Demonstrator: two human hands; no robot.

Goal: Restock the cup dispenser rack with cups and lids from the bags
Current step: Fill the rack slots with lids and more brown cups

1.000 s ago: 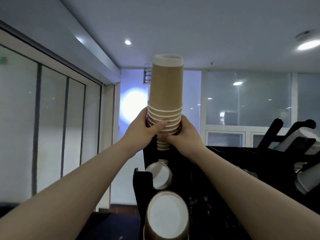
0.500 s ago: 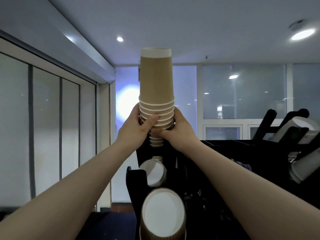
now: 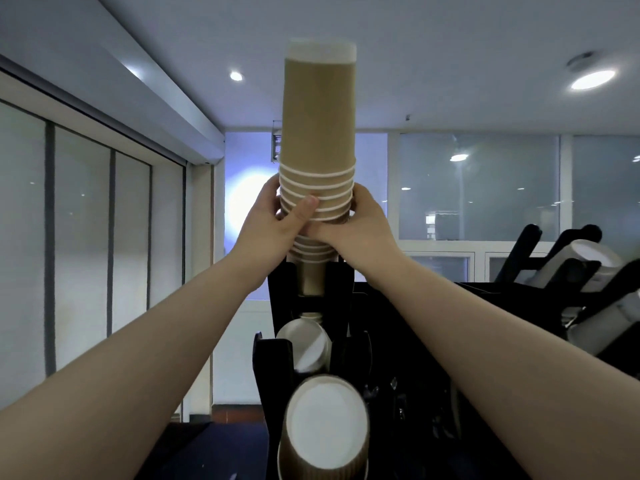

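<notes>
Filling the background, room: grey ceiling with round lights (image 3: pixel 592 79) at 2 o'clock, glass wall panels (image 3: pixel 79 258) from 8 to 10 o'clock, windows (image 3: pixel 478 188) at 3 o'clock.
Dispenser rack (image 3: pixel 408 375): black, occupies 4 to 6 o'clock; its upright column rises toward the centre, and slanted arms carrying white cups (image 3: pixel 581 265) stick out at 3 o'clock.
Arms: two bare forearms enter from 7 and 4 o'clock and meet just above centre.
Cup stack (image 3: pixel 318 133): brown paper cups nested upside down, white base on top, upright at 12 o'clock; white rims bunch at its lower end, and the lowest cups sit in the mouth of the rack's top slot at centre.
Left hand (image 3: pixel 273 223): its grip is closed round the stack's rimmed lower end from 9 o'clock, thumb pressed across the front of the rims.
Right hand (image 3: pixel 360 226): its grip is wrapped round the same rims from 3 o'clock, touching the left hand below the stack.
Front cup (image 3: pixel 325 431): ribbed brown cup, white base facing the camera, pokes out of the rack's lowest opening at 6 o'clock.
Middle cup (image 3: pixel 304 344): smaller-looking white base, in the opening just above the front cup.
</notes>
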